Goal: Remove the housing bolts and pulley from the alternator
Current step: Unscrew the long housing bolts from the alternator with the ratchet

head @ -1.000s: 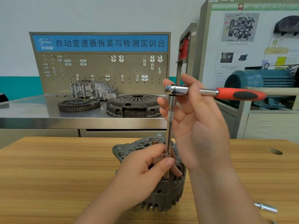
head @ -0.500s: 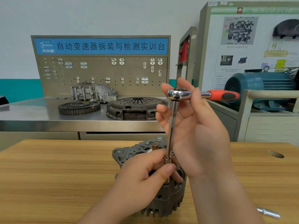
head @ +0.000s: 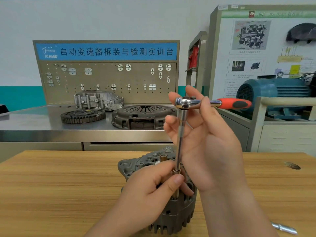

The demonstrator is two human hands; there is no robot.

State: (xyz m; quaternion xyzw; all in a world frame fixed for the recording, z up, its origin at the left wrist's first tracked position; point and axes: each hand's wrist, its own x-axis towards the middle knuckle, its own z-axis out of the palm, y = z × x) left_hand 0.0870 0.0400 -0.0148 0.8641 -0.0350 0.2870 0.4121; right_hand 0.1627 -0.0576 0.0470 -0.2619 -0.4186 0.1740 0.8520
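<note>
Item: alternator point(head: 177, 214), grey cast metal, finned and slotted housing, standing on end at the middle of the near edge of the wooden table point(head: 51, 185).

Tool: chrome ratchet point(head: 184, 103) with a red handle pointing right; slim steel extension bar point(head: 180, 139), long axis near upright; socket point(head: 176, 173) seated on the housing top, the bolt judged straight below it.

Left hand point(head: 153, 190): nearer the bolt, thumb and fingers pinching the socket.

Right hand point(head: 210, 151): thumb and loosely curled fingers cradling the ratchet head.

Also: small metal piece point(head: 284, 228), near right edge.
</note>
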